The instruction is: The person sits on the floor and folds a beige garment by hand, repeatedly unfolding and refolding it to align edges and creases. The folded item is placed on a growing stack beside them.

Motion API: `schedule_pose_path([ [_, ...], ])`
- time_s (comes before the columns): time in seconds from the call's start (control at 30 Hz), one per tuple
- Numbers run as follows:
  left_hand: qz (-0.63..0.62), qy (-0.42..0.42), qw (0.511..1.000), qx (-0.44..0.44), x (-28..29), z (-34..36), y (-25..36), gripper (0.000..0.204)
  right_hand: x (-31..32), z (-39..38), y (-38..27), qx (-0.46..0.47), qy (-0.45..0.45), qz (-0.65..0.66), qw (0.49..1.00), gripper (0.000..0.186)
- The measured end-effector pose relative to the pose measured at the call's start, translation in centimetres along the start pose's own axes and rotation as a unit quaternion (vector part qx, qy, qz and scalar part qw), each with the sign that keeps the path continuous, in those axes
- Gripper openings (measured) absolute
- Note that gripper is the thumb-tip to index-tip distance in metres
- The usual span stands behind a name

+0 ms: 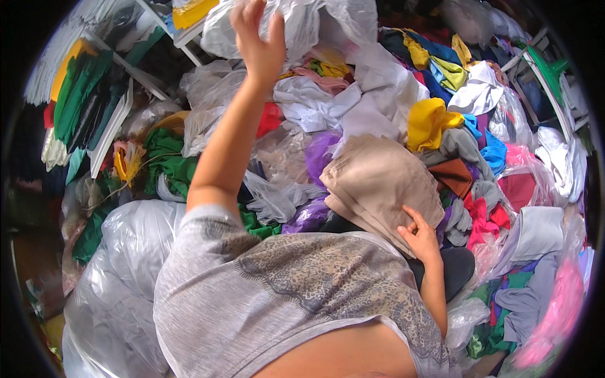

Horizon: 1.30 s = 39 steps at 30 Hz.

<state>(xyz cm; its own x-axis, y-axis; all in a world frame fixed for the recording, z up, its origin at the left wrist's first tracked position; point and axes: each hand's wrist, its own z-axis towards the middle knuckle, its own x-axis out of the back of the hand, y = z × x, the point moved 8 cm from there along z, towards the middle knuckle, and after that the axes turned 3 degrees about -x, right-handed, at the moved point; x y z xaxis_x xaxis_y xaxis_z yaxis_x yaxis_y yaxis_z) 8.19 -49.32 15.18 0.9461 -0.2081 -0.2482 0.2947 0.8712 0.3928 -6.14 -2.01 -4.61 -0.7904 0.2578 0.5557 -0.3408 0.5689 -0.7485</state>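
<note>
My left hand [258, 41] is raised at the top of the view beside a crumpled translucent white plastic bag [321, 28], its fingers apart and slightly bent; whether it touches the bag is unclear. My right hand [421, 233] rests with spread, lightly curved fingers on a folded stack of beige fabric [375, 183], which lies near my body on a dark rounded surface [457, 271].
Heaped coloured cloth [435, 126] and plastic bags surround me. White racks [110, 126] hung with fabric stand at left, with more [554, 94] at right. A large translucent bag [113, 277] fills the lower left. Pink plastic-wrapped items [548, 321] lie lower right.
</note>
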Motion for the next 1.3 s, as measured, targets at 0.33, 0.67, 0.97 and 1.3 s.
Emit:
schedule_pose_path([
  [0.33, 0.443, -0.668, 0.55, 0.233, 10.5, -31.8, -0.8, 0.086, 0.2, -0.1, -0.5, 0.008, 0.006, -0.01, 1.0, 0.055],
  [0.67, 0.315, -0.672, 0.609, 0.282, 8.9, -27.5, -0.2, 0.031, 0.1, -1.3, -0.1, 0.028, 0.041, -0.023, 0.999, 0.055],
  [0.97, 0.177, -0.796, 0.447, 0.367, 12.5, -17.2, 4.6, 0.027, 0.4, -2.0, 0.5, -0.005, 0.003, -0.036, 0.999, 0.056],
  [1.3, 0.156, -0.441, 0.633, 0.617, 22.9, -12.3, -3.9, 0.032, 0.5, -1.7, -0.5, -0.028, -0.011, -0.065, 0.997, 0.056],
])
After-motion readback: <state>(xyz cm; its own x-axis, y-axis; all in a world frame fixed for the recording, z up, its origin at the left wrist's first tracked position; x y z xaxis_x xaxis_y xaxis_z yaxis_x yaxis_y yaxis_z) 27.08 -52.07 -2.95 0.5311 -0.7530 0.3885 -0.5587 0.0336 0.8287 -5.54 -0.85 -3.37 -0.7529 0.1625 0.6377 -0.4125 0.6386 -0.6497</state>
